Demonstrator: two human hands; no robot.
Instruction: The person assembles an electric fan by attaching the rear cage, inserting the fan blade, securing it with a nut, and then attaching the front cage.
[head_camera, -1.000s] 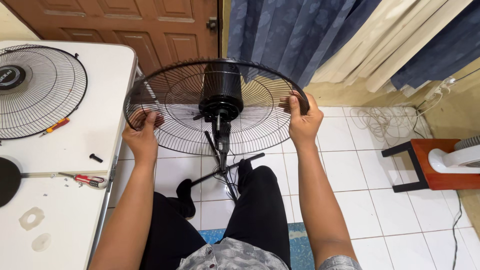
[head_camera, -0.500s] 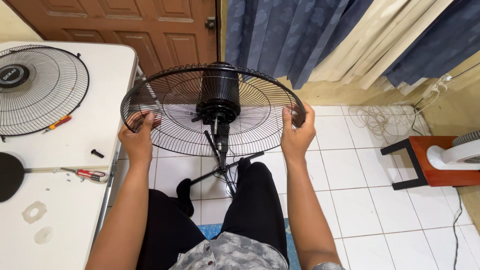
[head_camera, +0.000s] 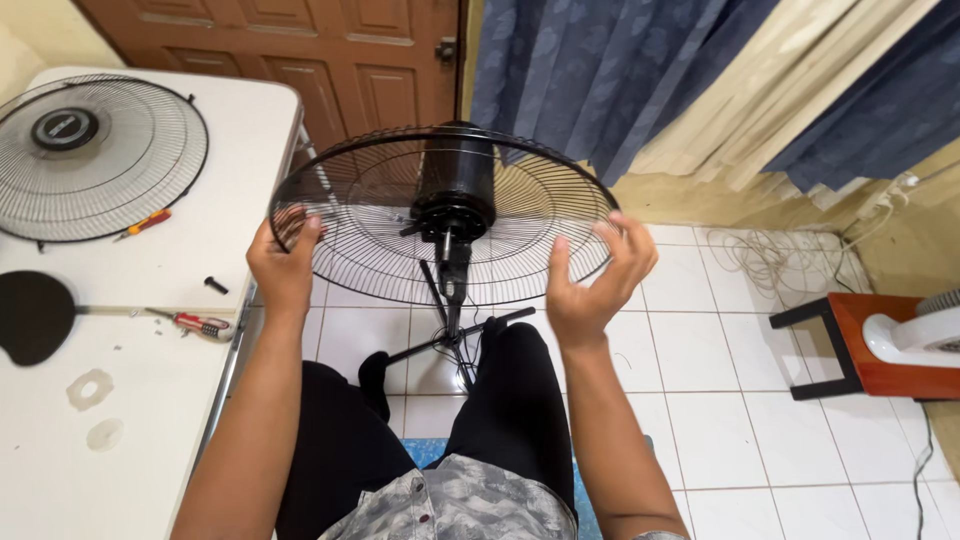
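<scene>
Both hands met the rear fan guard (head_camera: 380, 215): left hand (head_camera: 283, 262) gripped its rim, right hand (head_camera: 590, 280) spread open, fingers (head_camera: 625, 240) behind. One-sided grip risked tilting the guard.

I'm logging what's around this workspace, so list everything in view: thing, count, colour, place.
Rear fan guard: one, black wire, on the fan motor, centre.
Fan motor: one, black, on a stand.
Front fan guard: one, black, on the table.
Table: one, white, left.
Screwdrivers: two, red-handled, on the table.
Door: one, brown.
Curtains: blue and cream.
Stool: one, red-brown, right.
Left hand: grips the guard's rim.
Right hand: open at the rim.
</scene>
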